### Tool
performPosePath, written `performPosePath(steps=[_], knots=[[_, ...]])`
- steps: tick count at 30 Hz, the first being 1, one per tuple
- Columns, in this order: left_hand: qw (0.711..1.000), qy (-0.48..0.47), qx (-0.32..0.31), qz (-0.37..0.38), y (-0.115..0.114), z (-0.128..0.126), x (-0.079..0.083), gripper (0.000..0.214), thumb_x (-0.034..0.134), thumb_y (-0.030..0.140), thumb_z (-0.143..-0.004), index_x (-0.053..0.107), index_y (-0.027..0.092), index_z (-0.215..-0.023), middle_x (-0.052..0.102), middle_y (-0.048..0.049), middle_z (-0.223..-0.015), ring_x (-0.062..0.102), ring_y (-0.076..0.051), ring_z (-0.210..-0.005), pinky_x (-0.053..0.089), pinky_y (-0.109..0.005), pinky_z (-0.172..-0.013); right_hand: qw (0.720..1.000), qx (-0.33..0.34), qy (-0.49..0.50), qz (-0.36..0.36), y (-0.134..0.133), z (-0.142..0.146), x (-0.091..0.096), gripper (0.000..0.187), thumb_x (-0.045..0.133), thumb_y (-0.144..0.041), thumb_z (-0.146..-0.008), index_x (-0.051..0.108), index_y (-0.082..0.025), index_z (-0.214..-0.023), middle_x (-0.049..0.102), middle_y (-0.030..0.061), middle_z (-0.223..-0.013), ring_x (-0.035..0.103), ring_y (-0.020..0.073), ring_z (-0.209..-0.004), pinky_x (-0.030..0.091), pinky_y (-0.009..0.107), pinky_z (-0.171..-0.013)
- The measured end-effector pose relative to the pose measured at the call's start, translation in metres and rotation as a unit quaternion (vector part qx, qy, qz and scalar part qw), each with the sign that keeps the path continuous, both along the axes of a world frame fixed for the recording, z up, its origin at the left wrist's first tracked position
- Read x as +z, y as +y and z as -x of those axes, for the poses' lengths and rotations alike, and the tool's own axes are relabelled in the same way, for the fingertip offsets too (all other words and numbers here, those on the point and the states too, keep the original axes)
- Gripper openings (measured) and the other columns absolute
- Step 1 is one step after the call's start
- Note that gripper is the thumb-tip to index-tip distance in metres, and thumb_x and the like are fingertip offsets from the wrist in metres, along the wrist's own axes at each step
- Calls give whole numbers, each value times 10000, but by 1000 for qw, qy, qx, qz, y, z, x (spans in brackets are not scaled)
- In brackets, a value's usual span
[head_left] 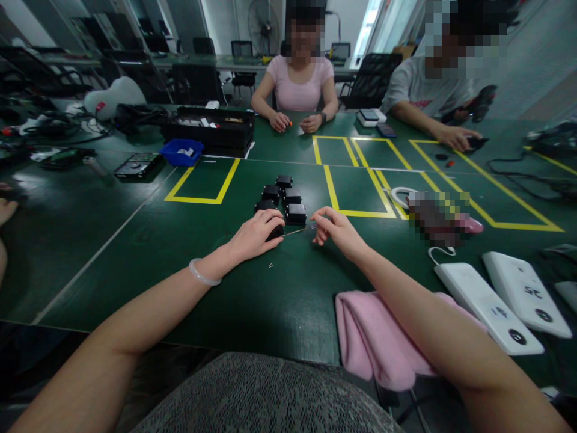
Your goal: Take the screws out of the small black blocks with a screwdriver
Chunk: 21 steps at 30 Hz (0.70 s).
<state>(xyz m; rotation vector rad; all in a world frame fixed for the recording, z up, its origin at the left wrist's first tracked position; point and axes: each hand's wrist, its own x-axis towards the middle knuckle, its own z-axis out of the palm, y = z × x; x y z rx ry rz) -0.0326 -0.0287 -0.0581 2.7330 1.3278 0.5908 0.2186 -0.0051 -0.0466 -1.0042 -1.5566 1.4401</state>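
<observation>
My left hand (pixel 256 234) lies over a small black box (pixel 274 231) on the green table (pixel 148 240), fingers curled round it. My right hand (pixel 337 230) pinches the handle of a thin screwdriver (pixel 298 230), whose tip points left at that box. Just beyond stand several more small black boxes (pixel 285 196) in a cluster. A tiny screw (pixel 271 265) lies on the table near my left wrist, which wears a pale bangle.
A pink cloth (pixel 374 337) lies at the near edge under my right forearm, with two white devices (pixel 489 307) to its right. Yellow tape rectangles (pixel 356 180) mark the table. A blue tray (pixel 182 152) and black crate (pixel 211 129) sit far left. Two people sit opposite.
</observation>
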Motion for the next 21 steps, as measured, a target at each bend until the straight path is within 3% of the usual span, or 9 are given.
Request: performPosePath(steps=[3,9,15,21], knots=[[1000,1,-2,-4,0,0,-1,304,659,250,-930,558,180,-1208,561,-124,-1365,560,-293,-1226,594,-454,-934,1000,5,-8,0,1,0,-1,289,649,-473,-921,557,-210,-847,344,-137,-414,490,91,-392,568,296,-624],[1000,4,2,-15,0,0,-2,302,667,247,-929,563,170,-1202,573,-125,-1353,567,-284,-1211,589,-446,-946,1000,1,7,-8,1,0,-2,304,728,-435,-854,534,-219,-945,527,-113,-512,530,91,-443,563,279,-591],[1000,5,1,-14,0,0,-2,300,656,250,-934,555,181,-1208,568,-122,-1363,563,-288,-1222,595,-442,-928,1000,4,-2,2,3,-1,-4,301,634,-486,-925,542,-210,-846,342,-142,-421,478,81,-381,566,278,-601],[1000,-1,-4,-18,0,0,-1,282,651,248,-936,556,179,-1192,572,-121,-1352,567,-284,-1213,588,-448,-944,1000,-7,11,-3,1,0,-2,278,723,-405,-866,513,-230,-915,515,-120,-511,523,88,-435,566,275,-574]])
